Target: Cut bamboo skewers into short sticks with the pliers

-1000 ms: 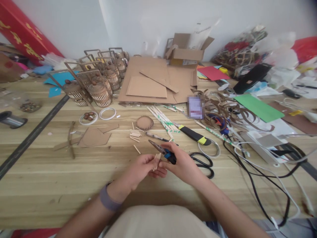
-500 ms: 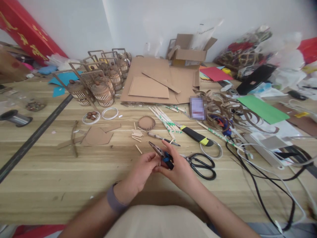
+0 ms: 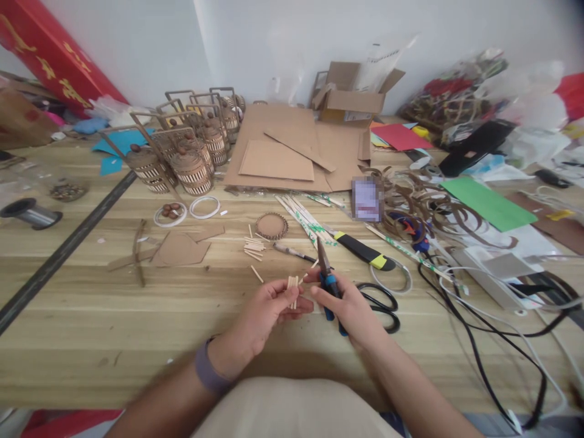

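Note:
My left hand (image 3: pixel 269 307) is closed, pinching several short wooden sticks (image 3: pixel 292 292) side by side between thumb and fingers. In my right hand (image 3: pixel 358 310) are needle-nose pliers (image 3: pixel 325 267) with blue and black handles, jaws pointing up and away from me. One more thin stick (image 3: pixel 309 271) slants near my right fingertips; whether they grip it I cannot tell. Just beyond my hands lie a loose pile of cut sticks (image 3: pixel 253 246), a pen-like tool (image 3: pixel 296 250) and a round cardboard disc with a brown rim (image 3: pixel 271 225). Black-handled scissors (image 3: pixel 385 310) lie partly behind my right hand.
Small lidded baskets with tall handles (image 3: pixel 191 170) stand back left. Flat cardboard (image 3: pixel 276 161) lies at the back centre. Longer sticks (image 3: pixel 303 219), a yellow-black utility knife (image 3: pixel 365 249), brown curled strips (image 3: pixel 438 207) and black cables (image 3: pixel 474 340) spread to the right.
My right hand has drawn away to the right from my left hand, turning the pliers more upright. The sticks in my left hand now show plainly.

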`<action>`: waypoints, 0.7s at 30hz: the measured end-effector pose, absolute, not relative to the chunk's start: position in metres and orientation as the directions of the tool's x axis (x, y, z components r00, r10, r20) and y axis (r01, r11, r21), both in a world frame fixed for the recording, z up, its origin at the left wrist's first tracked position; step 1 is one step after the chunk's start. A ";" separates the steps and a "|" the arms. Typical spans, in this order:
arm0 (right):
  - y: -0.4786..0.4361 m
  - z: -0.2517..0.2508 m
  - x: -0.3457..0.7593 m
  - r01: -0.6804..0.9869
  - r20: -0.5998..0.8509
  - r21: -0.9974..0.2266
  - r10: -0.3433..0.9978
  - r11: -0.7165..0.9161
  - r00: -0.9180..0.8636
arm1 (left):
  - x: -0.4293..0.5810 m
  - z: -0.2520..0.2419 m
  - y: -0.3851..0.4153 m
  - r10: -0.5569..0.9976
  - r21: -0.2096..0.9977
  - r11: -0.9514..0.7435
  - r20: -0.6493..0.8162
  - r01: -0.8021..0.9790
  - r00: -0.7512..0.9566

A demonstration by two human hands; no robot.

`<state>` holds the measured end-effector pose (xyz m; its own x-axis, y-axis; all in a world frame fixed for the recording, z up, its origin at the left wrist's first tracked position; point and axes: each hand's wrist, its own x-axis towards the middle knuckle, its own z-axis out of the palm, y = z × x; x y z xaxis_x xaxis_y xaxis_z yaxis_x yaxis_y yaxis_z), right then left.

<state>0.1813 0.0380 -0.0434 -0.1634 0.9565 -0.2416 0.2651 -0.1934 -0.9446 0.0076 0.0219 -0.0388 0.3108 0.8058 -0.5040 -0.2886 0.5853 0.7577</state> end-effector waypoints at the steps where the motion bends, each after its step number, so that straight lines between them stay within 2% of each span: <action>1: 0.038 -0.043 0.183 0.263 -0.243 -0.944 0.958 -0.199 -0.151 | 0.007 -0.039 0.022 0.804 0.762 0.587 -0.509 -0.272 0.308; 3: 0.040 -0.044 0.187 0.305 -0.202 -0.941 0.965 -0.143 -0.169 | 0.004 -0.039 0.022 0.811 0.782 0.576 -0.511 -0.239 0.285; 5: 0.043 -0.046 0.191 0.449 -0.113 -0.893 0.972 -0.008 -0.207 | -0.002 -0.038 0.023 0.839 0.828 0.533 -0.492 -0.173 0.231; 6: 0.045 -0.048 0.193 0.547 -0.057 -0.833 0.971 0.082 -0.233 | -0.007 -0.037 0.023 0.863 0.861 0.494 -0.468 -0.122 0.192; 8: 0.049 -0.051 0.196 0.720 0.054 -0.637 0.948 0.276 -0.315 | -0.020 -0.035 0.025 0.916 0.921 0.389 -0.389 0.015 0.096; 10: 0.053 -0.055 0.196 0.793 0.122 -0.414 0.891 0.447 -0.438 | -0.034 -0.033 0.027 0.954 0.937 0.295 -0.301 0.186 0.004; 13: 0.060 -0.059 0.191 0.782 0.144 -0.128 0.791 0.610 -0.594 | -0.052 -0.033 0.030 0.976 0.846 0.216 -0.208 0.487 -0.070; 15: 0.065 -0.061 0.186 0.752 0.149 -0.021 0.745 0.659 -0.650 | -0.058 -0.034 0.031 0.980 0.753 0.193 -0.176 0.629 -0.091; 18: 0.070 -0.066 0.180 0.711 0.153 0.022 0.700 0.703 -0.697 | -0.062 -0.040 0.032 0.983 0.687 0.184 -0.124 0.704 -0.135; 21: 0.072 -0.068 0.181 0.684 0.163 0.045 0.670 0.728 -0.724 | -0.063 -0.043 0.033 0.991 0.714 0.089 0.008 0.694 -0.136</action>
